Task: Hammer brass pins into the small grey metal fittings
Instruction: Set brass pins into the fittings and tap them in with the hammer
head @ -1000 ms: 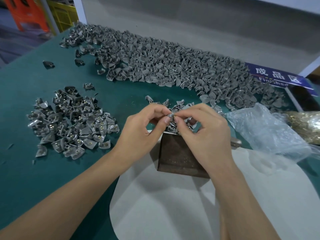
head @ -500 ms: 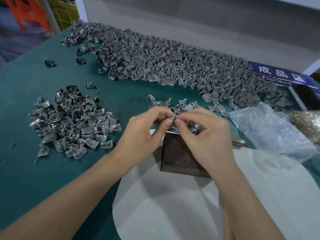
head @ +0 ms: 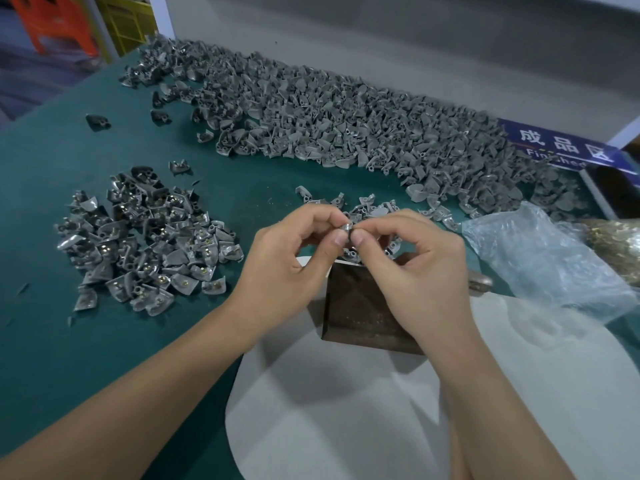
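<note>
Left hand (head: pixel 284 268) and right hand (head: pixel 412 271) both pinch 1 small grey fitting (head: pixel 345 227) between thumb and fingertips, each grip clenched on it, above dark metal block (head: pixel 360 320) on green desk (head: pixel 52 341), pinned fittings pile (head: pixel 145 237) left, loose pile (head: pixel 329 126) behind.

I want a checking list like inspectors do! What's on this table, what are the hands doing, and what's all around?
Surface: green mat with a white sheet at the near edge.
Job's things: long heap of plain grey fittings at the back; smaller pile with brass pins in on the left; dark metal block on the sheet; brass pins far right.
Clutter: crumpled clear plastic bag; stray fittings.
Hands: left hand and right hand pinch one fitting together above the block.
Cables: nothing seen.
Surroundings: blue sign, grey wall, orange stool.
</note>
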Available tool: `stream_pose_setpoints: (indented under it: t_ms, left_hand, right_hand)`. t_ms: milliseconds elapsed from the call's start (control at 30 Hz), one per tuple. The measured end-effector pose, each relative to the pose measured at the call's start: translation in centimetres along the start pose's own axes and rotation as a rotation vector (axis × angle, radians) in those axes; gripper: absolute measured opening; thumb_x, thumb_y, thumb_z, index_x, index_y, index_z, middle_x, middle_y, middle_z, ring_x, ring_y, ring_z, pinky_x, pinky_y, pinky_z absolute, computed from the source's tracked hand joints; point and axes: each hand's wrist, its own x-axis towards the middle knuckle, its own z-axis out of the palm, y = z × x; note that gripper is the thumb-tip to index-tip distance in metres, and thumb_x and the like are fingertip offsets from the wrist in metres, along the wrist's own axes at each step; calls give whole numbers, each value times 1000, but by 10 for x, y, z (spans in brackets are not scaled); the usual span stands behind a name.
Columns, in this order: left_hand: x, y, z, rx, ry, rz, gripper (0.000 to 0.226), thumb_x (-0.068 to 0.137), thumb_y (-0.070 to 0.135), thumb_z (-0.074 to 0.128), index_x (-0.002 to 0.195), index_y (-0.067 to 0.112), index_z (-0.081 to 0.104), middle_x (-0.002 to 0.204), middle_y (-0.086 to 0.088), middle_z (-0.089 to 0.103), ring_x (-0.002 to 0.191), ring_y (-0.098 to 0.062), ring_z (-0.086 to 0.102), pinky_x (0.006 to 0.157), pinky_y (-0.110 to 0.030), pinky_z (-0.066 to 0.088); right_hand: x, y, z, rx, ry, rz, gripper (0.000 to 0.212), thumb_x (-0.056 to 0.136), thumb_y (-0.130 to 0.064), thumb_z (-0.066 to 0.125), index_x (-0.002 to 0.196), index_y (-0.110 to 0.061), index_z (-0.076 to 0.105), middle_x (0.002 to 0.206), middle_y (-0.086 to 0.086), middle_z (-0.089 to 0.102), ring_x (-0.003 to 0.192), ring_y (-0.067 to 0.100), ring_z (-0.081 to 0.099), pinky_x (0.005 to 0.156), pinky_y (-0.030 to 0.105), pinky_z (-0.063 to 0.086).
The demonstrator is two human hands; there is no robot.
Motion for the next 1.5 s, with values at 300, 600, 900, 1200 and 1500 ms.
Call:
stream_pose_setpoints:
  t_ms: [300,600,900,1200,1500]
  left_hand:
    - [4,-5,-6,-55,-71,32,12,101,23,62,112,24,65,99,9,73,92,-16,74,83,-27,58]
    - [-11,16,13,-186,-111,-64,14,98,14,65,108,24,64,102,10,76,98,-9,73,85,-22,56]
    - [-16,15,16,126,-274,7,4,90,38,69,93,40,71,97,14,62,100,-14,60,93,-25,44]
    - [-14,16,9,420,-295,169,7,82,45,70,83,38,72,87,19,56,91,-5,55,86,-26,33]
    - [-11,19,12,462,-256,56,13,75,52,59,74,40,64,81,20,54,85,-4,53,83,-26,32]
  right_hand:
    - [0,0,0,-49,-36,-45,13,90,-5,78,90,-17,80,87,-13,70,83,13,63,76,14,44]
    - [-19,-4,-29,-54,-3,-34,18,90,-12,79,100,-26,81,94,-13,70,85,16,65,72,11,44]
    - [-102,-22,-75,-498,61,533,22,93,-60,58,110,-45,56,87,-13,63,76,11,63,62,33,47]
    - [-124,-34,-70,-768,-222,758,22,106,-36,47,112,-17,55,100,2,51,84,27,64,70,40,49]
    - [-141,-73,-84,676,128,964,33,85,-32,64,112,-21,79,71,3,51,42,12,29,38,16,28]
